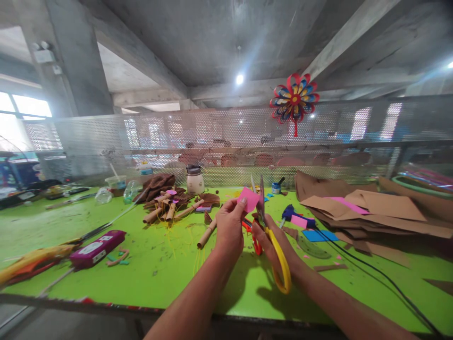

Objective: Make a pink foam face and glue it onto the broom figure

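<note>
Pink paper (248, 199) at the scissors (261, 210)

Left hand (229, 224): thumb and fingertip pinch the paper. Right hand (272, 243): fingers curled about the yellow handle — exact spread unclear; blades parted at the paper's edge. Both above a green tabletop (141, 288), littered with paper scraps (330, 267). Beyond — perforated metal screen (219, 125), hung flower ornament (295, 100), grey concrete ceiling (212, 42).

Counter (152, 285) is coloured lime green, dark-specked. Paper (250, 198) is coloured plain pink; scissors (261, 216), yellow-handled, grey-bladed. Toward near left corner, power strip (97, 248) is coloured magenta; toward right edge, cardboard (385, 203) is coloured brown. Glue gun (292, 215) is coloured dark blue, marked with pink.
</note>
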Demonstrator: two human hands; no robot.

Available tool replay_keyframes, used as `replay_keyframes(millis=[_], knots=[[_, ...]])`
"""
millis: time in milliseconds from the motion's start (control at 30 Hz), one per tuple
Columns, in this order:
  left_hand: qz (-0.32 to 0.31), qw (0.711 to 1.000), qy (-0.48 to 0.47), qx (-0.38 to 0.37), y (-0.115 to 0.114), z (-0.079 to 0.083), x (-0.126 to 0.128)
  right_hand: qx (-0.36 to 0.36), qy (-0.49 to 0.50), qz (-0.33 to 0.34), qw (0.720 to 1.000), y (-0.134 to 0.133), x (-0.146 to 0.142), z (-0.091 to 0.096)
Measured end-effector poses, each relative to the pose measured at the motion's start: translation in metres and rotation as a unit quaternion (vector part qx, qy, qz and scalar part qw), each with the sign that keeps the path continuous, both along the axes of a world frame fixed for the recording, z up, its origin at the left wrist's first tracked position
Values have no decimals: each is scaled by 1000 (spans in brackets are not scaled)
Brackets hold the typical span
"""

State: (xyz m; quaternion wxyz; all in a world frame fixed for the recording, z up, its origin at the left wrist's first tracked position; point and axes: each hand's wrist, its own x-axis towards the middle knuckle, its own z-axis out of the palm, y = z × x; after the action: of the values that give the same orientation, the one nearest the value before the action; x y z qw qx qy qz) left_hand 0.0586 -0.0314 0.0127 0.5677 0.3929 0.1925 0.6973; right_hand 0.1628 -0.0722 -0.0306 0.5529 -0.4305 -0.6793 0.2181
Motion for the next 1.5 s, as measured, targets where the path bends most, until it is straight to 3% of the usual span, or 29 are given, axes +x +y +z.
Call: replay_keyframes(millis=[700, 1133, 1300, 1500], knots=[[-2, 1000, 9, 8, -2, 2, -2, -1, -15, -13, 1000, -3, 0, 5], [-3, 1000, -8, 1, 0, 6, -5, -32, 17, -61, 997, -7, 2, 7], [-18, 998, 51, -20, 0, 5, -6, -46, 28, -58, 997, -4, 2, 9], [-12, 996, 88, 10, 2, 1, -6, -47, 19, -40, 998, -4, 4, 11]])
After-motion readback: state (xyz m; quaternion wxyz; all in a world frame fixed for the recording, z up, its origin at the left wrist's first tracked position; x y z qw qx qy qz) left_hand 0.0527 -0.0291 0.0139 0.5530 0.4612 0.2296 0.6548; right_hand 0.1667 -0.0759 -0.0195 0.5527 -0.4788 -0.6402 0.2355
